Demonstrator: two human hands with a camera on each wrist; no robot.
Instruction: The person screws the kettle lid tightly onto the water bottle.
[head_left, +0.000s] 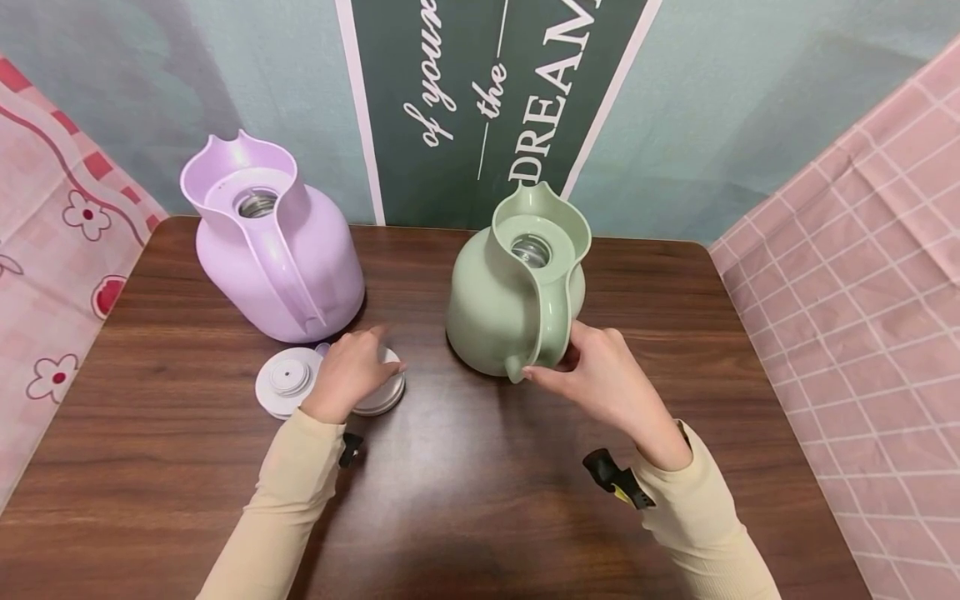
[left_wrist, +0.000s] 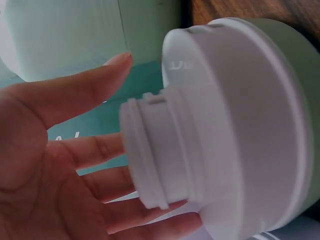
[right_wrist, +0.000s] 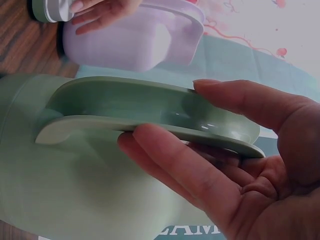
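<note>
A green vacuum jug (head_left: 483,304) stands upright without its lid, its mouth showing. My right hand (head_left: 603,379) is at its handle (right_wrist: 95,127), thumb on one side and fingers round the other. My left hand (head_left: 348,371) reaches over a lid (head_left: 384,398) lying on the table with its white stopper up. In the left wrist view that stopper (left_wrist: 165,145) rises beside my extended fingers, and the thumb stands apart from it. The lid's outer rim (left_wrist: 312,130) is green. A second white lid (head_left: 287,382) lies just left of that hand, partly covered by it.
At the back left stands a lilac vacuum jug (head_left: 322,250), also lidless. Both jugs are near the rear edge of the brown wooden table (head_left: 480,508). A fabric backdrop (head_left: 660,150) hangs behind, with a pink checked cloth (head_left: 885,333) at the right.
</note>
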